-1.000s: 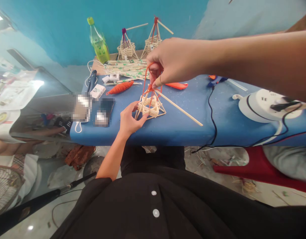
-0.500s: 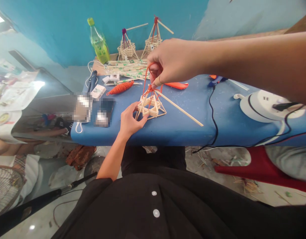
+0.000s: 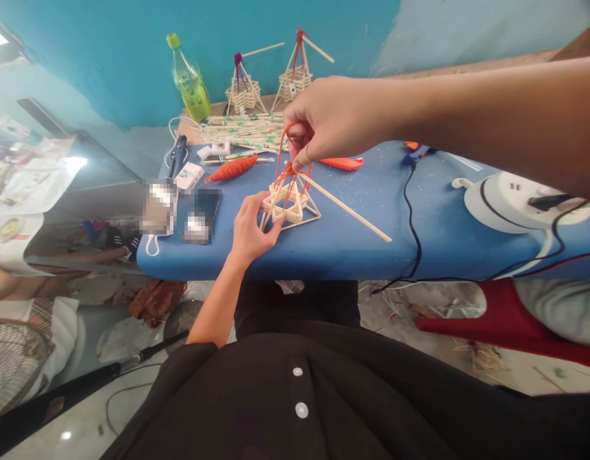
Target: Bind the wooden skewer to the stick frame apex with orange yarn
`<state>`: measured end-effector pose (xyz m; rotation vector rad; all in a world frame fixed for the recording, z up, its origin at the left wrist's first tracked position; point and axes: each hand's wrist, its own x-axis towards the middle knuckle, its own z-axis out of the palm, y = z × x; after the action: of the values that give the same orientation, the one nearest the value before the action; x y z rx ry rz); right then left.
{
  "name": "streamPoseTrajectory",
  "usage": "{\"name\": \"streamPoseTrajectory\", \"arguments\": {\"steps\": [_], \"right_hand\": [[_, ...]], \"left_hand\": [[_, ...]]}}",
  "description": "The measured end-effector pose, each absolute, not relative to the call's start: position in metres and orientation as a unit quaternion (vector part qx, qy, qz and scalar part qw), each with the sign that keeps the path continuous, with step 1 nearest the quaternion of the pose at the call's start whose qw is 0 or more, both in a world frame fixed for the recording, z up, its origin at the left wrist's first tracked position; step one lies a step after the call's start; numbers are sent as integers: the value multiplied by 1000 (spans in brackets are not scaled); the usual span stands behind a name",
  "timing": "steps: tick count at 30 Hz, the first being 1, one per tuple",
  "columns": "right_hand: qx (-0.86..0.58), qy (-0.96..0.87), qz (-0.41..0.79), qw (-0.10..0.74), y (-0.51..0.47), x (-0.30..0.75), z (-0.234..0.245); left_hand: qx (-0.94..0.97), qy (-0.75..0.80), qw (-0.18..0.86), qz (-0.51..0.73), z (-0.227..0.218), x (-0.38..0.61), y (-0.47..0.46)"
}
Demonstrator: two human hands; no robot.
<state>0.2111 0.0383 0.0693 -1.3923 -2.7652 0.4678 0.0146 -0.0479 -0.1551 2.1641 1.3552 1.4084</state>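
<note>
A small stick frame [image 3: 293, 216] stands on the blue table [image 3: 371, 176], orange yarn [image 3: 280, 144] looping over its peak
Hardly anything has shifted in the last second, so the yarn there seems not yet settled; the peak points upward, its long stick [image 3: 345, 206] slanting rightward and nearer; the right hand [image 3: 318, 115] pinches yarn, fingertips nearly together; the left hand [image 3: 252, 225], thumb and fingers half-spread, grips the base's left side; behind stands a purple-topped frame [image 3: 244, 97]

Your head camera looks forward and down over your dark shirt [image 3: 247, 399], the blue table [image 3: 199, 262] near, the wall [image 3: 107, 57] just beyond.
</note>
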Motion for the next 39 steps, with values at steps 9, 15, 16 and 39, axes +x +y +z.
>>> {"name": "streamPoseTrajectory", "arguments": {"steps": [9,15,16,39], "right_hand": [[-435,-889,141,-4,42,210,67],[-438,-886,148,-6,40,211,68],[-440,-886,147,-6,39,211,69],[-433,-888,152,-13,41,213,70]], "left_hand": [[763,456,114,443,-152,15,-44],[767,465,120,426,-149,17,-42],[768,469,119,419,-148,17,-42],[766,462,130,428,-144,19,-41]]}}
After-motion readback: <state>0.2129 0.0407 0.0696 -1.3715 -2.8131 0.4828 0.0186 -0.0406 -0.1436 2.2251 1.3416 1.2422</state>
